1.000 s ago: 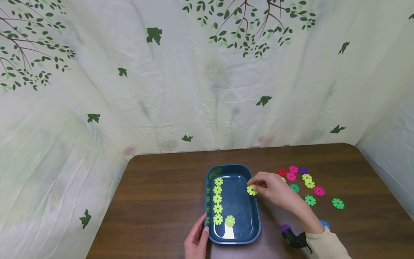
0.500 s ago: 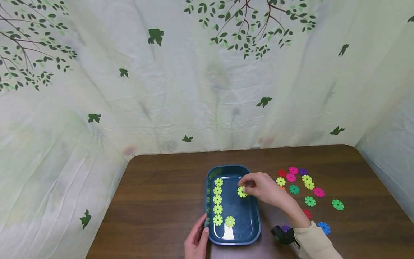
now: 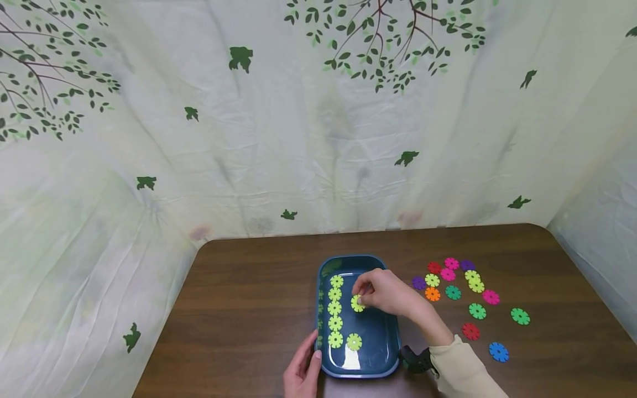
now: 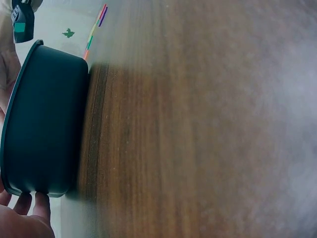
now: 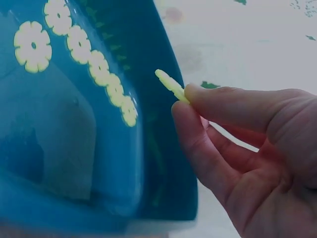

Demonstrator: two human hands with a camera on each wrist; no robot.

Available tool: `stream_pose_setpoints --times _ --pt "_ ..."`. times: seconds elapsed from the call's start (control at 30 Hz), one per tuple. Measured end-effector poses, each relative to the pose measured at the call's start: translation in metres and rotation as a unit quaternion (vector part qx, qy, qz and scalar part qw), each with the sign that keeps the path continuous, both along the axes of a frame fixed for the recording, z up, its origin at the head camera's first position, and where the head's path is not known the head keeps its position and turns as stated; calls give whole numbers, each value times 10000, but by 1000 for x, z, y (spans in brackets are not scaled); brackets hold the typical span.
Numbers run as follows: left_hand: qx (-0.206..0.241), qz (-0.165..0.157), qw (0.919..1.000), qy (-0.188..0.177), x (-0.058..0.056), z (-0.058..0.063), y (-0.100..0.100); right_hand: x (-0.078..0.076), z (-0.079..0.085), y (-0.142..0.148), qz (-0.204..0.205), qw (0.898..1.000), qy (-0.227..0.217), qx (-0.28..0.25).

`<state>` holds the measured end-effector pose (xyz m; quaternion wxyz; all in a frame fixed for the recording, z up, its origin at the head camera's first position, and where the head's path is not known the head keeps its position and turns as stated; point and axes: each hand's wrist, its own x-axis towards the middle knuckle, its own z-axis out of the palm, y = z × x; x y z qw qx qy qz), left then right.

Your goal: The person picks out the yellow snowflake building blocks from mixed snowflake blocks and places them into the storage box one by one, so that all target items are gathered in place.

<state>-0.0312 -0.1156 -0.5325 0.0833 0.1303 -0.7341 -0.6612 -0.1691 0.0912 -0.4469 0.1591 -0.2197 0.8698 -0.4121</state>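
My right hand [image 3: 385, 290] pinches a yellow-green notched disc [image 3: 356, 303] between thumb and fingertips, above the tray. In the right wrist view that disc [image 5: 171, 85] appears tilted, nearly edge-on. Inside the blue tray [image 3: 375, 337], a column of several like discs [image 3: 335, 308] lies along the left side, and one more disc [image 3: 354, 341] rests right of its near end. My left hand [image 3: 302, 369] holds the tray's near-left edge. In the left wrist view its fingers [image 4: 42, 204] press against the tray's outer wall [image 4: 44, 124].
Right of the tray, several loose discs lie scattered on the brown table [image 3: 249, 309], among them yellow [image 3: 472, 275], red [image 3: 470, 331], blue [image 3: 499, 351] and green [image 3: 520, 316]. A black wrist device [image 3: 417, 359] sits near the tray's right edge. A leaf-print cloth [image 3: 318, 166] hangs behind.
My right hand has moved left with the pinched disc, from the tray's right rim to over its middle. My left hand and the tray stay in place.
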Motion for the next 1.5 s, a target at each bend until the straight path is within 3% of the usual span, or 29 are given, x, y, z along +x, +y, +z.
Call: stream_pose_setpoints --times 0.27,0.53,0.8,1.03,1.5 --pt "-23 8 9998 -174 1 2 0 -4 -5 -14 320 9993 -154 -77" --pt "-13 -8 10000 -98 2 0 -1 -11 -16 -26 539 9976 -383 196" --pt "4 -43 9994 -351 0 1 -1 -14 -26 -31 675 9963 -394 362" --pt "109 -90 9999 -67 1 -1 -2 -13 -30 -34 590 9952 -442 643" --pt "194 -128 9996 166 1 -5 -3 -14 -33 -37 519 9929 -653 848"
